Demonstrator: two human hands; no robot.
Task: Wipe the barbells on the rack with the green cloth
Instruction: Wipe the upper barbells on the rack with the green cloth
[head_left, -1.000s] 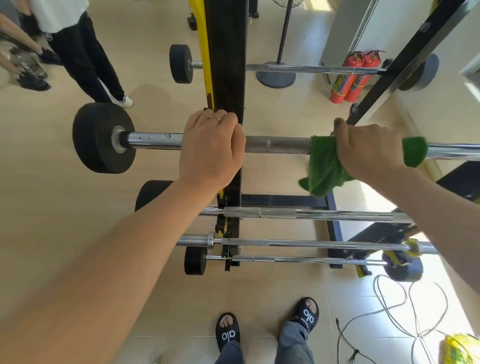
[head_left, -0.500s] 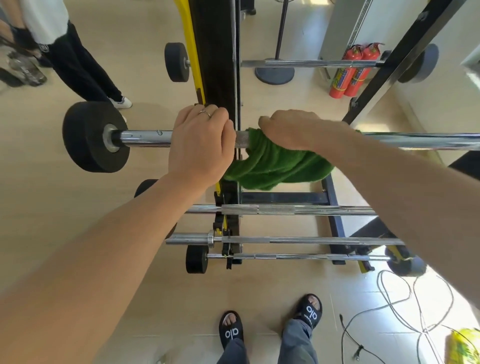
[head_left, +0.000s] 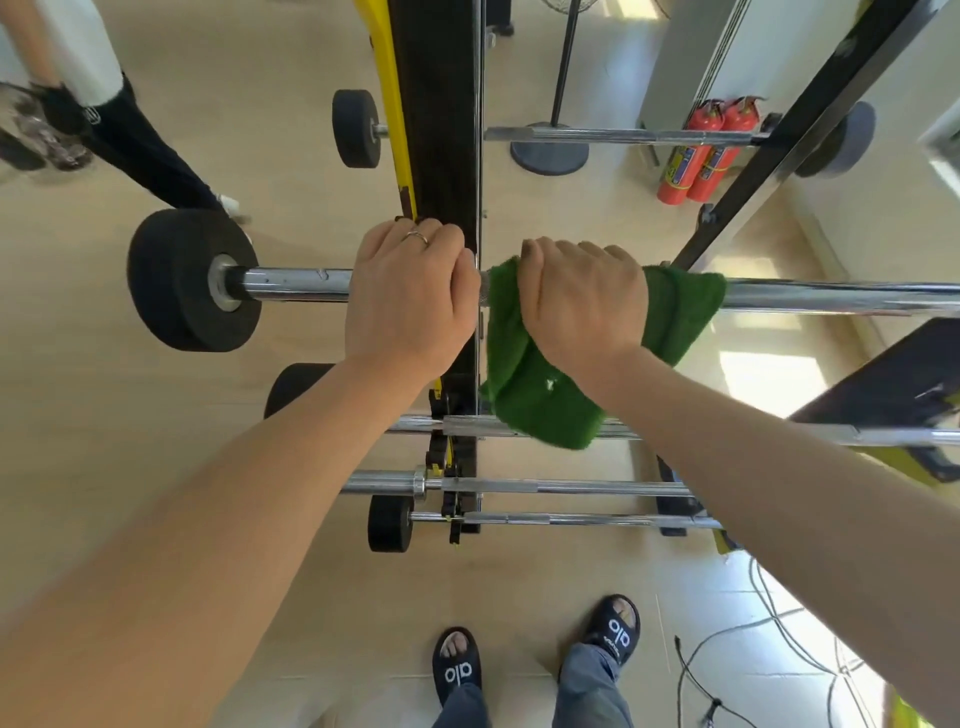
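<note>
A chrome barbell (head_left: 831, 296) with a black end weight (head_left: 182, 280) lies across the black and yellow rack upright (head_left: 436, 130). My left hand (head_left: 410, 296) grips the bar just left of the upright. My right hand (head_left: 582, 296) grips the green cloth (head_left: 540, 395), which is wrapped over the bar right beside the upright, its loose end hanging down. Below hang three more barbells (head_left: 545, 488) on the same rack. Another barbell (head_left: 623, 136) sits higher up.
A person in black trousers (head_left: 140, 150) stands at the far left. Two red fire extinguishers (head_left: 701, 156) and a round stand base (head_left: 549, 150) are beyond the rack. Cables (head_left: 753, 649) lie on the floor at right. My sandalled feet (head_left: 535, 654) are below.
My right hand slid the green cloth leftward along the bar from the right side to beside the upright, then shifted slightly right. My left hand kept its grip.
</note>
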